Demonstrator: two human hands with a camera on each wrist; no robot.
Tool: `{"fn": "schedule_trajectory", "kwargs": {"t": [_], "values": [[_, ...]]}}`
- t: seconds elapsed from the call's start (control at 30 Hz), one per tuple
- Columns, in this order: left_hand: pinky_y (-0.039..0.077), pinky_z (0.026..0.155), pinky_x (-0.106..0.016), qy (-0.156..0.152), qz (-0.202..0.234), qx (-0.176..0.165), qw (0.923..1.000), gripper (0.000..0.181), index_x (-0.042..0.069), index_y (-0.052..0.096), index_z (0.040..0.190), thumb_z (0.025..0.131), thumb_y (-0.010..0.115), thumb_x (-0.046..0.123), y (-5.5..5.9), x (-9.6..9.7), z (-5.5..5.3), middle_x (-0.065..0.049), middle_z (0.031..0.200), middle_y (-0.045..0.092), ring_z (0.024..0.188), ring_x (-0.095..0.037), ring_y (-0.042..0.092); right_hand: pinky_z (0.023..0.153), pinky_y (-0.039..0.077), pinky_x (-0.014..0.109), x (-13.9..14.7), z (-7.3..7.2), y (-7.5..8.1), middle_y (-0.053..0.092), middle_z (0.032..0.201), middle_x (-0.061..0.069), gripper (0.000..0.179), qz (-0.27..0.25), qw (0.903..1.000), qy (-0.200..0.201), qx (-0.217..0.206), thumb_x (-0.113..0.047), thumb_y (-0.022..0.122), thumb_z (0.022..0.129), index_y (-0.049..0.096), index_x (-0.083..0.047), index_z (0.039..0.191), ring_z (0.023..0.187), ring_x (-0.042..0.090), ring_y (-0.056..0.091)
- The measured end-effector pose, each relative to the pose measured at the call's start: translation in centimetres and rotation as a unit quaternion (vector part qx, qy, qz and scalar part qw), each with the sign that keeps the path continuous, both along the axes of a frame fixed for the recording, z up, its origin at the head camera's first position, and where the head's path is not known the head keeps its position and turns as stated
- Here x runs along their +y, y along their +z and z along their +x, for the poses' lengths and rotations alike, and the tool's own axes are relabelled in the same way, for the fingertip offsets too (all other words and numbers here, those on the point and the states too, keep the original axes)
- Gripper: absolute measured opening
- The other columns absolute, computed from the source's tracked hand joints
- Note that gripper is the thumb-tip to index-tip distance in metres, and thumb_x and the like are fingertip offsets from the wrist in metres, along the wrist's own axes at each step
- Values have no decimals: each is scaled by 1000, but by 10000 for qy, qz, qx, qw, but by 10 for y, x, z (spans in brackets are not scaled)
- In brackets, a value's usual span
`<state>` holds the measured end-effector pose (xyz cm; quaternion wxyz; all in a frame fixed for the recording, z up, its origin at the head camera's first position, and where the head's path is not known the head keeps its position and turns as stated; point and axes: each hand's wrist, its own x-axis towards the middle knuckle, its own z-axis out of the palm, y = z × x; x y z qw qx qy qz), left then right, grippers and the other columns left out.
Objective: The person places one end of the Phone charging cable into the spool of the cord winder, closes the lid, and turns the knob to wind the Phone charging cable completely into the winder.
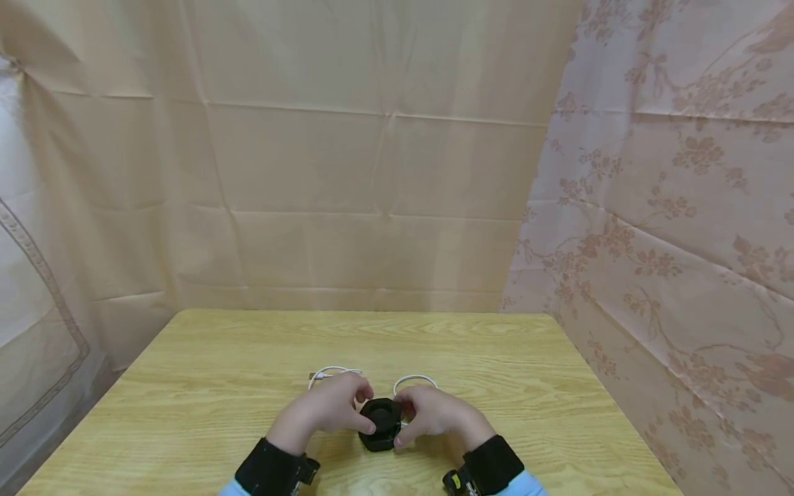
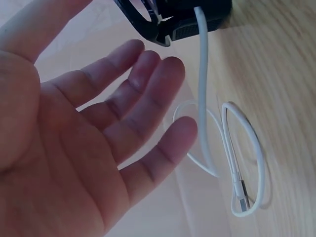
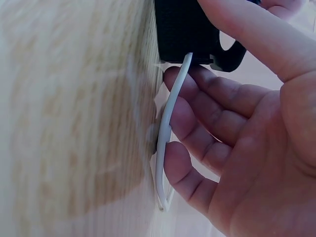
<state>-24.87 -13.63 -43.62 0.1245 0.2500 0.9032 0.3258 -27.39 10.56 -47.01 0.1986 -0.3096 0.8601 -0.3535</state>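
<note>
A black, roughly hexagonal holder (image 1: 380, 411) with a round recess stands near the table's front, between both hands. White cable (image 2: 203, 79) leaves its back side and loops on the tabletop, ending in a USB plug (image 2: 242, 201). My left hand (image 1: 331, 408) is at the holder's left, its thumb touching the near left rim. In the left wrist view, its four fingers hang relaxed, apart from the holder. My right hand (image 1: 437, 415) holds the right side, thumb in front and fingertips behind at the edge. Those fingers also lie against the cable (image 3: 170, 108) in the right wrist view.
The wood-grain table (image 1: 248, 344) reaches back to a beige curtain (image 1: 347, 172). A floral cloth (image 1: 676, 227) hangs along the right side, and a pale cloth (image 1: 25, 296) hangs at the left. Each wrist wears a black band (image 1: 273, 468) with a small device.
</note>
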Motion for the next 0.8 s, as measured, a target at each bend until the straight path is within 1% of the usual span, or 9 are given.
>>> {"fn": "schedule_trajectory", "kwargs": {"t": [0.13,0.2,0.37,0.53,0.73,0.8], "values": [[52,76,-40,-20,-114,59,9999,52,0,69,115,75,92,25,-1,2,0,-5,106,63,84,-18,59,67,41,25,0,0,0,61,82,-1,37,5,10000,-32,-46,-14,91,71,69,-17,101,72,9,51],[52,76,-39,-22,-196,137,9997,53,-1,69,114,74,92,26,-2,3,1,-5,105,62,84,-18,58,68,41,26,-1,1,0,60,82,-2,37,5,10000,-35,-31,-15,91,71,69,-17,100,73,9,51],[50,75,-38,51,-416,259,9988,51,2,71,109,71,93,27,-5,6,2,-2,97,59,83,-17,56,68,42,25,-2,2,-1,60,81,-3,36,-17,9999,-33,94,-14,92,70,70,-16,99,73,7,51],[49,77,-40,191,-561,257,9979,51,6,71,108,69,94,29,-9,8,4,3,93,59,83,-16,55,70,43,25,-2,3,-1,61,82,-3,37,-39,9999,-58,117,-13,91,70,70,-14,100,74,7,52],[49,77,-39,139,-568,357,9977,50,6,71,107,68,93,28,-9,9,6,3,93,57,84,-16,55,74,45,26,-1,4,0,63,86,-4,38,-13,9999,-80,85,-14,91,71,70,-14,102,78,9,54],[50,79,-40,137,-535,279,9981,52,4,70,111,70,92,28,-7,8,6,2,95,59,86,-17,56,76,46,27,0,4,0,64,88,-6,39,-64,9999,-77,68,-14,91,71,70,-14,104,80,9,56]]}}
